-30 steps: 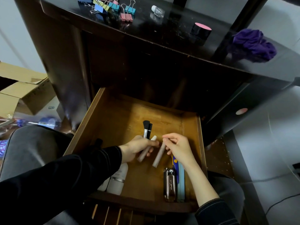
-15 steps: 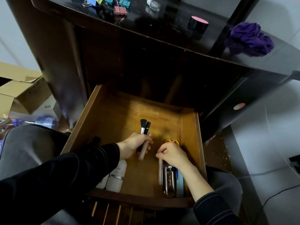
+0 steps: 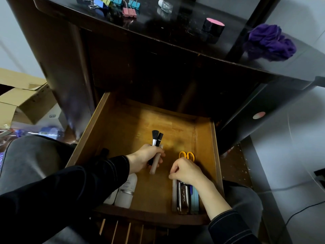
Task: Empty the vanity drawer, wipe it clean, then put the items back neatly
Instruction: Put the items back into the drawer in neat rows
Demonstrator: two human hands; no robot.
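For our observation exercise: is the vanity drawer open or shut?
Open. The drawer is pulled out, its wooden floor exposed, with yellow-handled scissors and a white bottle lying inside.

No word can be read for certain. The dark glossy case, lying near the right wall of the drawer, carries one line of pale cursive script running along its length. It seems to begin with a capital R, but the letters are too blurred to make out. The white bottle at the drawer's front left has a few lines of small grey print on its side, too small to read. A white box at far left bears a small outlined mark, also illegible.
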